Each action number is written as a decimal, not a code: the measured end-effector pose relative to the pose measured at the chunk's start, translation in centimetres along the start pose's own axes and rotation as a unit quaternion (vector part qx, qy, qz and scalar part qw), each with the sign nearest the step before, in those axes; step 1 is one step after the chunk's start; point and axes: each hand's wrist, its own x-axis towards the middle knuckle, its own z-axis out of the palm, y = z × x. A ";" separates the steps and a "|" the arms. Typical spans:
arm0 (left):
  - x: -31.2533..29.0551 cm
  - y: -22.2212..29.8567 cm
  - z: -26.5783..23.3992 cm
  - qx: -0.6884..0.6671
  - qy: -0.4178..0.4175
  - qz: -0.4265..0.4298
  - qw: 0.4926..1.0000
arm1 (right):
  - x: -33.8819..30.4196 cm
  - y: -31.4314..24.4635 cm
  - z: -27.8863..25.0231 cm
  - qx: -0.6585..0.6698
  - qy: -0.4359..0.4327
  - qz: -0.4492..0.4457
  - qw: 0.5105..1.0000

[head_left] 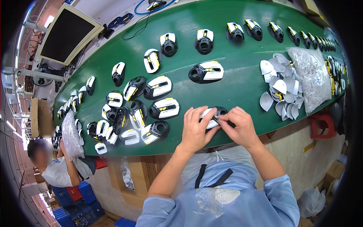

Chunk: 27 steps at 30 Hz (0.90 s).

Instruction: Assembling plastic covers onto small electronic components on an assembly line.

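Note:
At the near edge of the green table, a white and black plastic housing [208, 113] lies between my two hands. My left hand [196, 128] is closed around its left side, thumb and fingers gripping it. The fingers of my right hand [241, 126] are pinched together at the housing's right side, over a small dark piece whose kind I cannot make out. My fingers hide much of the housing. Behind it, a similar white, black and yellow housing [207, 72] lies alone. To the left, several more such housings [155, 130] lie in a loose group.
A row of housings [204, 41] curves along the back of the green table [234, 90]. Loose white and grey shells [281, 87] are heaped at right beside a clear plastic bag [310, 77]. A monitor [68, 34] stands far left; a co-worker [60, 170] sits below it.

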 end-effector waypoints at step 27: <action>0.1 -0.6 -0.8 0.035 -0.012 0.051 0.998 | -2.0 0.9 -9.1 -0.232 0.057 0.002 0.971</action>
